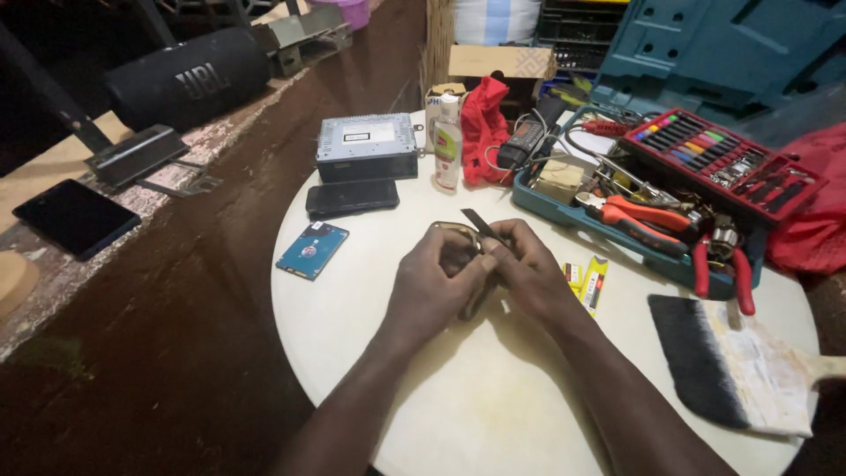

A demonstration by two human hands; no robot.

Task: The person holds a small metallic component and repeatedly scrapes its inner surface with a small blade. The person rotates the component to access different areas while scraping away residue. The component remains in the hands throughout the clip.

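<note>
Head view, looking down on a round cream-white desk (458, 405). Both hands met near the desk's middle. Left hand (436, 282) curled shut around a small dark device with a brassy rim (454, 242), most of it hidden under the fingers. Right hand (529, 269) pressed against the left, fingers pinching a thin flat dark blade (480, 222) that stuck up and to the far left above the device.

Left of the hands: a blue bare hard drive (312, 250) lying flat; farther, a black slab phone (352, 197), and beyond it a grey metal car-stereo box (367, 147). A white plastic bottle with green label (448, 141) stood upright beside a bunched red cloth (483, 132).

Right side: a teal tool tray (617, 242) holding red-handled pliers (639, 216); a red case of coloured screwdriver bits (718, 159) leaned on its far edge. Near right, a wide black-bristled paintbrush (731, 366) lay flat. Two small yellow packets (589, 280) lay just right of the right hand.
</note>
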